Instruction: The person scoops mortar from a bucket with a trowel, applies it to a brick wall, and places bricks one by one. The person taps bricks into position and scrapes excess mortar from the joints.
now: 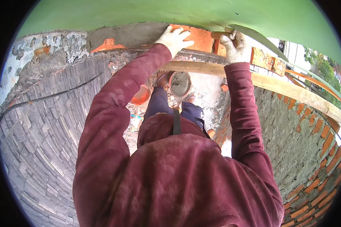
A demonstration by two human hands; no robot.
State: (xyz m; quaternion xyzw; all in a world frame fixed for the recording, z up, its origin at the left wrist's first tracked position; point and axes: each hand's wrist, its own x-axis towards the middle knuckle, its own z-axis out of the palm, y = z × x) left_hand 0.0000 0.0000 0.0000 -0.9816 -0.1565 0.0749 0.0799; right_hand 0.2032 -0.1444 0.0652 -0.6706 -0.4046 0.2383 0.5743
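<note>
My left hand [174, 41], in a white work glove, lies with spread fingers on an orange brick [199, 39] in the row under the green surface. Just right of it, my right hand [236, 46], gloved too, is closed around the handle of a trowel [259, 39]. Its grey blade points away to the right, close beneath the green surface. Grey mortar [136, 34] covers the course left of my left hand. More bare bricks [261, 58] continue the row beyond my right hand.
A wooden plank [276, 84] runs across below the brick row. Near my feet stand a bucket of grey mortar [180, 83] and an orange bucket [141, 95], with rubble around. Grey stone cladding [45, 132] rises at left, a partly plastered brick wall [291, 140] at right. Overhead is a green surface [140, 13].
</note>
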